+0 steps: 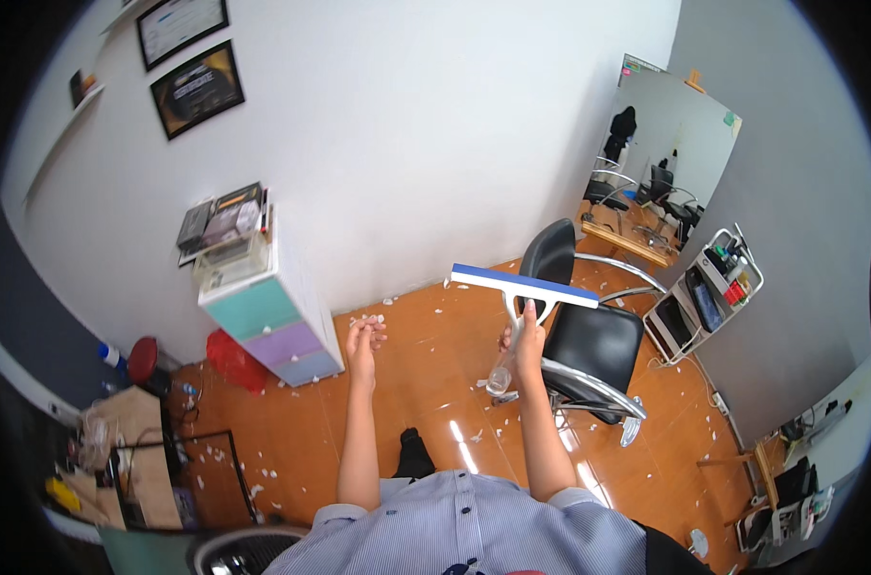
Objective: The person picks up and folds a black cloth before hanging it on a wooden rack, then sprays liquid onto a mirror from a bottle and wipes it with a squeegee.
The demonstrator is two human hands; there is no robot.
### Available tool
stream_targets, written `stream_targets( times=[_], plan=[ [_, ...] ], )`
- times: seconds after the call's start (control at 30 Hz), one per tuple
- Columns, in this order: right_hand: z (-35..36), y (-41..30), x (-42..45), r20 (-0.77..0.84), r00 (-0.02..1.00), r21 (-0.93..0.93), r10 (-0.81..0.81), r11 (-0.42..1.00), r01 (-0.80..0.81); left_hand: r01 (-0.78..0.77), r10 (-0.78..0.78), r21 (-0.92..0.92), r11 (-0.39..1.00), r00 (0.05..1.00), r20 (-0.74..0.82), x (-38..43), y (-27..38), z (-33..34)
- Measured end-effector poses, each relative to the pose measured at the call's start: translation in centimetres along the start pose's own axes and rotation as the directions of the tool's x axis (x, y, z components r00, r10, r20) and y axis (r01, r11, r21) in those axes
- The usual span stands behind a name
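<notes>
My right hand (526, 345) is closed around the handle of a white squeegee with a blue blade (525, 282), held up in front of me with the blade at the top. A clear bottle-like part (499, 378) shows below that hand, at the handle's lower end. My left hand (365, 336) is raised at the left, its fingers loosely curled and apart, touching no object that I can make out. Behind the squeegee stands a black salon chair (592, 345) with chrome armrests. Whitish scraps (476, 435) lie scattered over the orange tiled floor (421, 374).
A drawer cabinet (252, 309) with boxes on top stands left, beside a red bag (235, 361). At the right are a leaning mirror (665, 151) and a wheeled trolley (705, 298) with bottles. A cluttered wooden table (144, 431) is at lower left.
</notes>
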State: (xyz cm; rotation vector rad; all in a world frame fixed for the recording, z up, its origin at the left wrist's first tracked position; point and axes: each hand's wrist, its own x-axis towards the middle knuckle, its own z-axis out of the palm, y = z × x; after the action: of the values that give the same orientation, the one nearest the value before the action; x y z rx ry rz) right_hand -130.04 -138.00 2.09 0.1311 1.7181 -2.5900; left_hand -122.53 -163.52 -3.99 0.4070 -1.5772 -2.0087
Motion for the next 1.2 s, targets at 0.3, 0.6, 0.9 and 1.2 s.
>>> stream_targets(
  times=[0.3,0.6,0.9,1.2],
  plan=[
    [5.5,0.1,15.0,-0.209,0.976,0.024,-0.063,0.997,0.069,0.059,-0.074,0.070,0.996,0.970,0.230,20.7,-1.1,6.5],
    [6.0,1.0,29.5,-0.227,0.960,0.035,-0.167,0.983,0.179,0.172,-0.178,0.060,0.983,0.829,0.530,33.6,-5.6,20.8],
    [5.6,-1.9,47.3,-0.123,0.957,-0.019,-0.262,0.965,0.261,0.389,-0.159,-0.003,0.921,0.382,0.910,41.6,-5.6,42.8],
    [-0.3,-4.2,58.3,-0.279,0.909,-0.140,-0.310,0.949,0.281,0.358,-0.168,0.050,0.932,0.306,0.937,46.6,-10.6,56.2]
  ],
)
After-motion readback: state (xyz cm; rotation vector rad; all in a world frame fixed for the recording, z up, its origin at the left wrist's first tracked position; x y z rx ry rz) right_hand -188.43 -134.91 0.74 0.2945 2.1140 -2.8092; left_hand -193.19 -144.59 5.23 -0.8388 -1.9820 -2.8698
